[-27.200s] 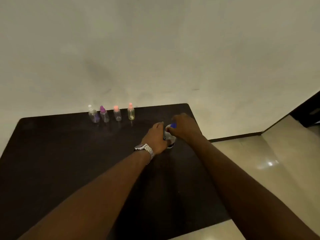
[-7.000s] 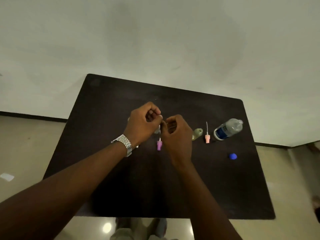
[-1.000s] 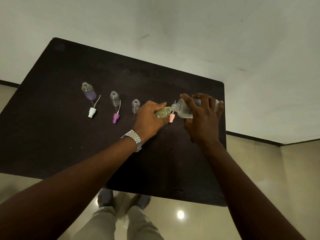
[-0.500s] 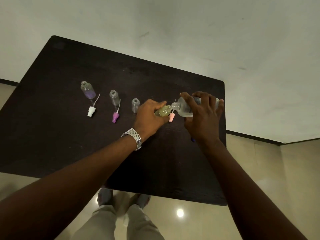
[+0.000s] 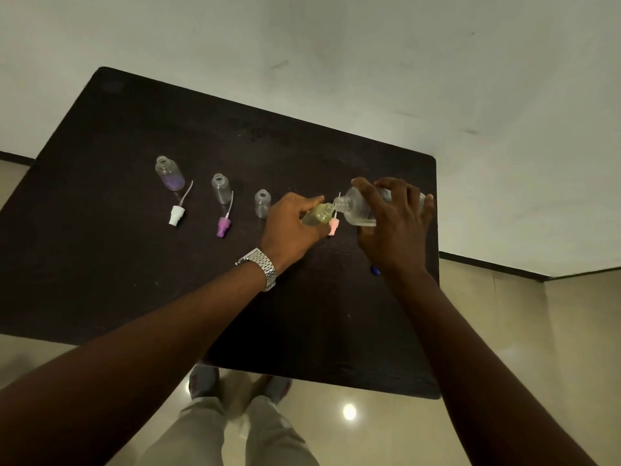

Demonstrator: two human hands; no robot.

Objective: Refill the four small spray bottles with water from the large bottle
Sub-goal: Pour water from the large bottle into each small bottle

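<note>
**Left grip [image 5: 292, 223] and right grip [image 5: 393, 227] meet over what looks like the first fill**

Left grip curls round the yellow-green spray bottle [image 5: 316, 215] and holds it tilted over the right part of the counter [image 5: 134, 297]. Right grip wraps over the large bottle [image 5: 359, 210], tipped almost flat, with its mouth at the small bottle's neck. Whether water is running is too fine to tell.

All four small bottles are uncapped. Three seem unfilled and stand upright in a row to the left: the purple-tinted bottle [image 5: 169, 173], the clear bottle [image 5: 220, 188] and the short clear bottle [image 5: 262, 203]. By my reading, those fills and all the recapping remain.

A white spray head [image 5: 176, 215] and a purple spray head [image 5: 223, 227] lie in front of the two leftmost bottles. The pink spray head [image 5: 333, 227] lies right under the pour and could catch drips. A blue cap [image 5: 375, 271] shows from behind the right wrist, near the counter's edge.
</note>
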